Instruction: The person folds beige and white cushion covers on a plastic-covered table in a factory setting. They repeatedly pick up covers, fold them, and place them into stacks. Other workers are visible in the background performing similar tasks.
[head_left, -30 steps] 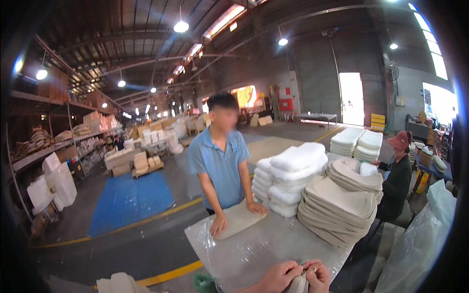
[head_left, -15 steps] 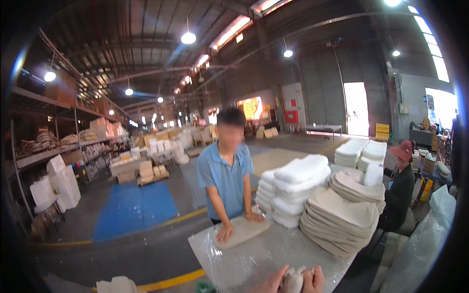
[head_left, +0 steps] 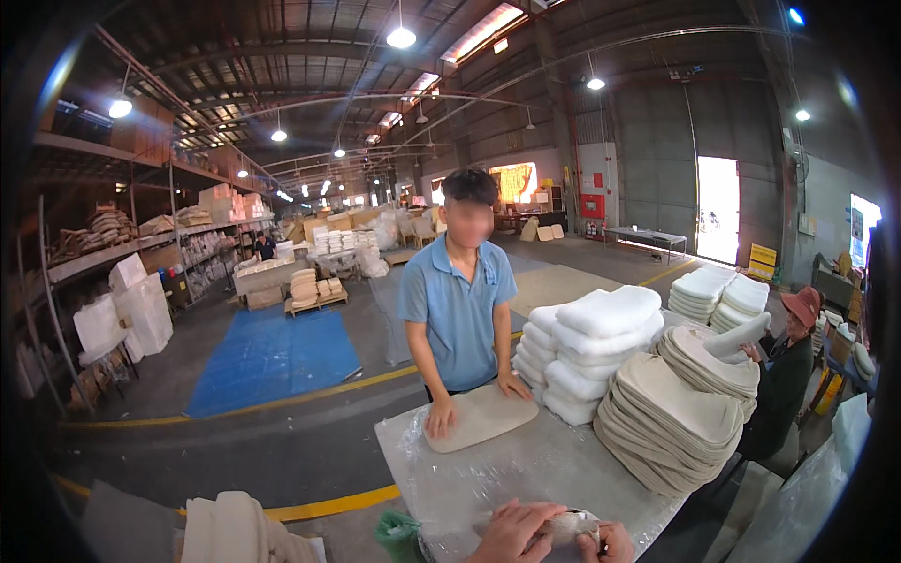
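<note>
At the near edge of the table (head_left: 526, 474), my left hand (head_left: 514, 531) lies over a bunched beige fabric piece (head_left: 567, 528), its fingers closed onto it. My right hand (head_left: 610, 542) grips the right end of the same piece, thumb and fingers pinched together. Its exact kind cannot be made out, since my hands partly cover it. Across the table, a person in a blue shirt (head_left: 460, 305) rests both hands on a flat beige cushion (head_left: 483, 419) with rounded corners.
Right of the cushion stand stacked white pads (head_left: 601, 352) and a tall pile of beige covers (head_left: 666, 422). A person in a red hat (head_left: 786, 375) handles a pad beyond them. A green bag (head_left: 399, 535) hangs by the table's left corner; beige pieces (head_left: 239, 530) lie lower left.
My left hand has shifted over the top of the fabric piece. The blue-shirted person stands more upright, hands still on the cushion. The whole view has shifted, moving the scene rightward.
</note>
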A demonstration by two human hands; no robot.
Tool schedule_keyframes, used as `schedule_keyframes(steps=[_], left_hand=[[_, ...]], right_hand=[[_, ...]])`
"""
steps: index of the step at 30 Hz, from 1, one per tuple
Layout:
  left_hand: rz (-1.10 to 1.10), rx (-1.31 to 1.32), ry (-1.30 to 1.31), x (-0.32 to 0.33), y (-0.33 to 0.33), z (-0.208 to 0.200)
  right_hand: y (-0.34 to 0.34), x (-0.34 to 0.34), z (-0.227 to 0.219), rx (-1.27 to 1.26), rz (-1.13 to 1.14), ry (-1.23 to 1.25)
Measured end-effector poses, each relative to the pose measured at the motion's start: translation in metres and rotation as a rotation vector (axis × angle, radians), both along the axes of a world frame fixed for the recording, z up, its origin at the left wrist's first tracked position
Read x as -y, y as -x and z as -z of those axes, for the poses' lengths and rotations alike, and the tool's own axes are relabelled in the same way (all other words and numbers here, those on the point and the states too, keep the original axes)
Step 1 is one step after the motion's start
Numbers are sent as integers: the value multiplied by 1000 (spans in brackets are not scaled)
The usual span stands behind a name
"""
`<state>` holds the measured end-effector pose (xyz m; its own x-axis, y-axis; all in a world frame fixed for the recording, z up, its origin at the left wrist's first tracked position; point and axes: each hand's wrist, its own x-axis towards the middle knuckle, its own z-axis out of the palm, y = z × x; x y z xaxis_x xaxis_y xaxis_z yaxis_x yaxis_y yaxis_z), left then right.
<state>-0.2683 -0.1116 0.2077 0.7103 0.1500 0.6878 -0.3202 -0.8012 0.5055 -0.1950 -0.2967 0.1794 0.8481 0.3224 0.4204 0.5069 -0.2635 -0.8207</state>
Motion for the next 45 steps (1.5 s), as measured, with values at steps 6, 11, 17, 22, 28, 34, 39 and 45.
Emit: schedule_keyframes(steps=[6,11,17,22,28,34,39,45], left_hand=[[103,0,50,-28,-29,25],[51,80,79,-37,-36,9],[17,-21,393,-81,-33,57],[-113,-84,715,-122,-14,90],[-271,-169,1173,-138,45,152],[-415,-57,1190,-98,55,221],[-224,-250,1348,-81,66,231],[65,-560,1173,-102,77,213]], right_hand=[[-9,16,31,-97,-216,-375],[-77,81,101,-216,-41,-20],[-73,100,216,-1284,32,-289],[-76,65,299,-1277,-107,-946],[-97,51,249,-1117,37,-847],[-110,64,185,-913,70,-611],[-126,70,174,-793,170,-588],[-144,65,198,-766,238,-607]])
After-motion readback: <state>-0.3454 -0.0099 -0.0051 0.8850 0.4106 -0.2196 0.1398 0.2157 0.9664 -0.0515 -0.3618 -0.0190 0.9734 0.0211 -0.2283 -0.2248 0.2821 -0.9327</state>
